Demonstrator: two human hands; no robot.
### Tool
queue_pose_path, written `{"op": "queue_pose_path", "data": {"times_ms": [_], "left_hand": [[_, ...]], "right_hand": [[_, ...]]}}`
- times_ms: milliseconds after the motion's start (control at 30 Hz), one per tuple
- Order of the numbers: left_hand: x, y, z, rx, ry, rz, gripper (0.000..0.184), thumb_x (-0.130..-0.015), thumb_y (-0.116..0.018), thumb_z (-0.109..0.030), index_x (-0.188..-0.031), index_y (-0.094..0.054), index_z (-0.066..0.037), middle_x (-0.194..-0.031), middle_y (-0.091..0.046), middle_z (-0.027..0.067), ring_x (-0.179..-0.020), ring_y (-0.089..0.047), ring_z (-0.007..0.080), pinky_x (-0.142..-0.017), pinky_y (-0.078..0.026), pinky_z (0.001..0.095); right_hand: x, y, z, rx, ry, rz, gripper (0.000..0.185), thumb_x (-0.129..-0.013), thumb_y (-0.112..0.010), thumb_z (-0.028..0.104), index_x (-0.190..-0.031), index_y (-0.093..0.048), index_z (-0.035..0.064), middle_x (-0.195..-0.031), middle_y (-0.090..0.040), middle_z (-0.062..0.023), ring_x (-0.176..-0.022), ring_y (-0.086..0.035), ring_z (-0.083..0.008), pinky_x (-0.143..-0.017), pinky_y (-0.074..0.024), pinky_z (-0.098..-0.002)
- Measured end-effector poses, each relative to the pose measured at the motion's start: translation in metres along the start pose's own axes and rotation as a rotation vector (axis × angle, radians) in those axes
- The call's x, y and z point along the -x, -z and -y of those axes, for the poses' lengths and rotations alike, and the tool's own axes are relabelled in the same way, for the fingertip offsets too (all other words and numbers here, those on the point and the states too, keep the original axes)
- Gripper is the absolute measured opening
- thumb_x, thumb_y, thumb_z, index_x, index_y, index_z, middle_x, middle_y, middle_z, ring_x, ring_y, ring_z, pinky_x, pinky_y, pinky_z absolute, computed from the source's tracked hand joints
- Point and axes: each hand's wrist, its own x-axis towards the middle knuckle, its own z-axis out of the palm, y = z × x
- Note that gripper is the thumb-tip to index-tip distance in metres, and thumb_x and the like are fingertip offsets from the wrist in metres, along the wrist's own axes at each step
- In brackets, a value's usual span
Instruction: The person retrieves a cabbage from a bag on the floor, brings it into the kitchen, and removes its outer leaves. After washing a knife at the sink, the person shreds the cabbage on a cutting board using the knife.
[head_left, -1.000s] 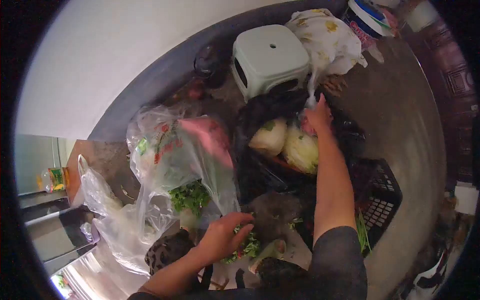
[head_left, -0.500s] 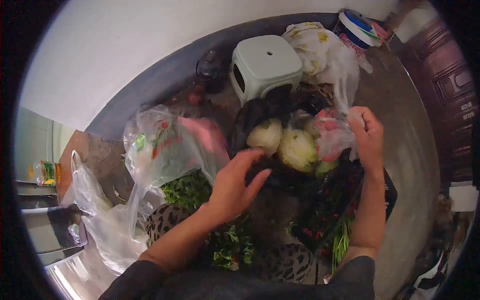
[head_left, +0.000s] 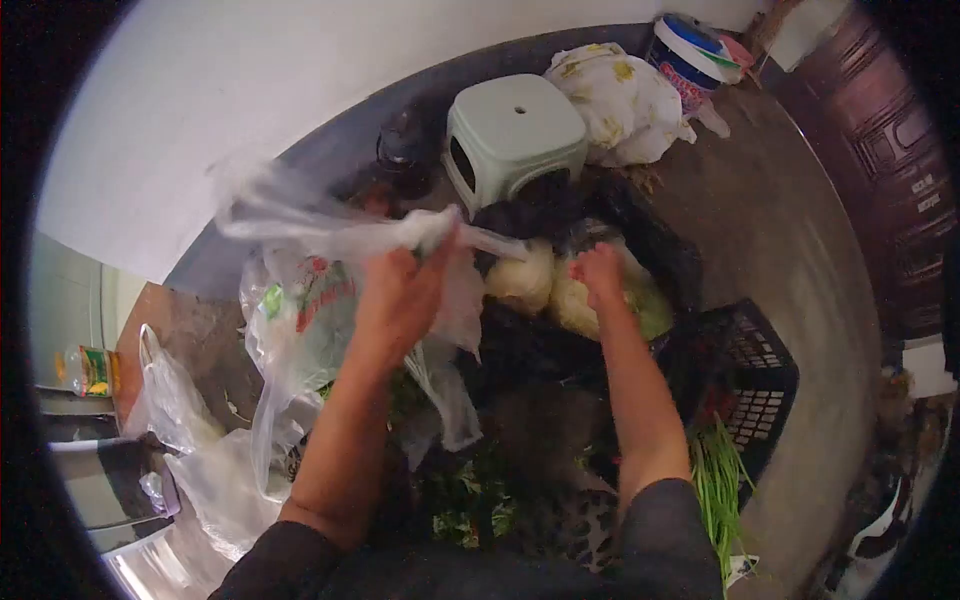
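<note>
Plastic bag (head_left: pixel 335 234), long axis sideways, pointing left

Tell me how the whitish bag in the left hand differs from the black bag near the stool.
Colour: the whitish bag is partly see-through; the black bag looks dark and opaque.
Pose: the whitish bag is bunched in the left hand; the black bag lies open around pale vegetables.
Both look like thin plastic.
</note>
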Motion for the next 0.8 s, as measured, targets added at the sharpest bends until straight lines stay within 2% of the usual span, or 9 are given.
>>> {"op": "queue_pose_path", "data": {"times_ms": [67, 200, 267, 333, 400, 500, 600, 700, 800], "left_hand": [[-0.006, 0.01, -0.01, 0.263, 0.202, -0.087, 0.031, -0.097, -0.054, -0.027, -0.091, -0.064, 0.002, -0.065, -0.057, 0.0006, -0.063, -0.056, 0.0071, -0.053, -0.044, 0.028], [-0.017, 0.015, -0.01, 0.436, 0.115, -0.257, 0.034, -0.098, -0.054, -0.027, -0.085, -0.065, 0.002, -0.065, -0.059, -0.0002, -0.062, -0.056, 0.0071, -0.05, -0.042, 0.0277], [-0.021, 0.021, -0.005, 0.413, 0.178, -0.255, 0.034, -0.097, -0.054, -0.027, -0.083, -0.065, 0.002, -0.066, -0.06, 0.0005, -0.061, -0.056, 0.007, -0.048, -0.041, 0.0274], [-0.025, 0.019, 0.003, 0.43, 0.188, -0.246, 0.034, -0.097, -0.054, -0.027, -0.083, -0.065, 0.001, -0.065, -0.06, 0.0015, -0.059, -0.056, 0.0074, -0.047, -0.041, 0.0276], [-0.031, 0.014, 0.011, 0.456, 0.213, -0.219, 0.034, -0.097, -0.054, -0.028, -0.083, -0.066, 0.001, -0.064, -0.06, 0.0025, -0.057, -0.056, 0.0079, -0.047, -0.041, 0.0279], [-0.03, 0.006, 0.014, 0.431, 0.21, -0.176, 0.036, -0.097, -0.054, -0.03, -0.084, -0.067, 0.001, -0.062, -0.06, 0.0032, -0.053, -0.054, 0.0085, -0.047, -0.041, 0.0285], [-0.031, 0.003, 0.011, 0.339, 0.127, -0.164, 0.037, -0.097, -0.053, -0.032, -0.087, -0.068, 0.0, -0.061, -0.06, 0.0034, -0.05, -0.053, 0.0086, -0.045, -0.041, 0.0286], [-0.029, 0.003, 0.013, 0.375, 0.22, -0.057, 0.037, -0.097, -0.054, -0.032, -0.087, -0.069, 0.0, -0.062, -0.061, 0.0039, -0.049, -0.053, 0.0087, -0.045, -0.04, 0.0287], [-0.029, 0.002, 0.005, 0.438, 0.222, -0.058, 0.038, -0.097, -0.054, -0.032, -0.084, -0.07, 0.0, -0.062, -0.062, 0.0035, -0.049, -0.053, 0.0098, -0.045, -0.041, 0.0298]], "right_hand": [[-0.044, -0.013, -0.043, -0.021, -0.026, 0.008, 0.036, -0.086, -0.053, 0.004, -0.122, -0.053, 0.0008, -0.105, -0.061, -0.0124, -0.074, -0.063, -0.0196, -0.062, -0.0527, -0.0332], [-0.059, -0.041, -0.037, 0.145, 0.003, -0.022, 0.04, -0.083, -0.057, 0.009, -0.123, -0.054, 0.0041, -0.106, -0.065, -0.0139, -0.08, -0.066, -0.0252, -0.066, -0.0528, -0.0385], [-0.112, -0.027, -0.081, 0.487, 0.374, -0.175, 0.035, -0.081, -0.06, 0.013, -0.115, -0.06, 0.0052, -0.102, -0.068, -0.0134, -0.083, -0.067, -0.0282, -0.071, -0.0521, -0.0401], [-0.127, -0.001, -0.08, 0.781, 0.531, -0.194, 0.028, -0.079, -0.061, 0.016, -0.106, -0.065, 0.006, -0.096, -0.069, -0.0129, -0.084, -0.067, -0.0308, -0.075, -0.0513, -0.0407], [-0.095, 0.024, -0.011, 1.021, 0.474, -0.08, 0.021, -0.078, -0.063, 0.019, -0.094, -0.07, 0.0066, -0.089, -0.07, -0.0125, -0.085, -0.066, -0.033, -0.077, -0.0504, -0.0404], [-0.048, 0.035, 0.051, 1.018, 0.537, -0.265, 0.016, -0.078, -0.062, 0.019, -0.082, -0.072, 0.0067, -0.089, -0.069, -0.0133, -0.085, -0.065, -0.0355, -0.075, -0.05, -0.0404], [-0.032, 0.045, 0.096, 1.002, 0.891, -0.242, 0.016, -0.081, -0.061, 0.017, -0.083, -0.071, 0.0048, -0.085, -0.069, -0.013, -0.079, -0.066, -0.029, -0.071, -0.0495, -0.0365], [-0.01, 0.049, 0.119, 0.67, 0.875, -0.228, 0.015, -0.085, -0.061, 0.014, -0.083, -0.069, 0.0024, -0.081, -0.069, -0.0076, -0.073, -0.063, -0.0183, -0.068, -0.0476, -0.0307], [0.061, 0.061, 0.164, 0.233, 0.821, -0.164, 0.012, -0.089, -0.059, 0.012, -0.088, -0.066, 0.0023, -0.085, -0.065, -0.001, -0.08, -0.056, -0.0093, -0.074, -0.0448, -0.0259]]}}
